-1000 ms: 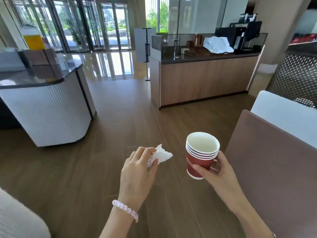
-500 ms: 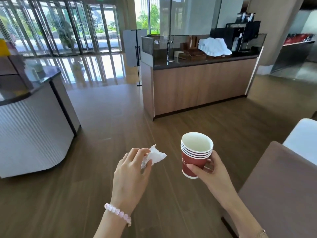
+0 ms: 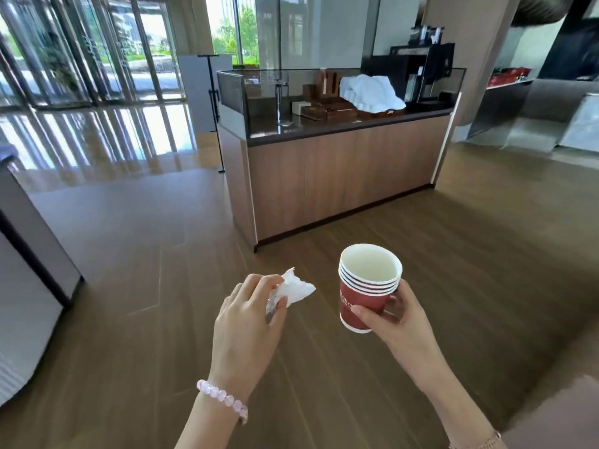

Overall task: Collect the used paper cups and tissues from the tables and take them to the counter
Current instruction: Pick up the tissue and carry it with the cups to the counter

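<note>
My right hand [image 3: 400,322] grips a stack of several nested red paper cups [image 3: 363,298] with white rims, held upright at waist height; the top cup looks empty. My left hand [image 3: 249,322], with a pink bead bracelet on the wrist, pinches a crumpled white tissue [image 3: 295,288]. Both hands hang over the wooden floor. Ahead stands a wood-fronted counter [image 3: 340,176] with a dark top and a glass screen, a few steps away.
On the counter sit wooden boxes [image 3: 327,108], a white cloth heap [image 3: 369,92] and a black coffee machine [image 3: 421,72]. A white ribbed counter [image 3: 29,286] stands at the left. A sign stand [image 3: 212,102] is by the glass doors. A brown table edge [image 3: 557,413] shows at bottom right.
The view has swung right and moved forward: the wood-fronted counter is nearer and more central, the white counter and the brown table slid out to the edges. Both hands keep their hold.
</note>
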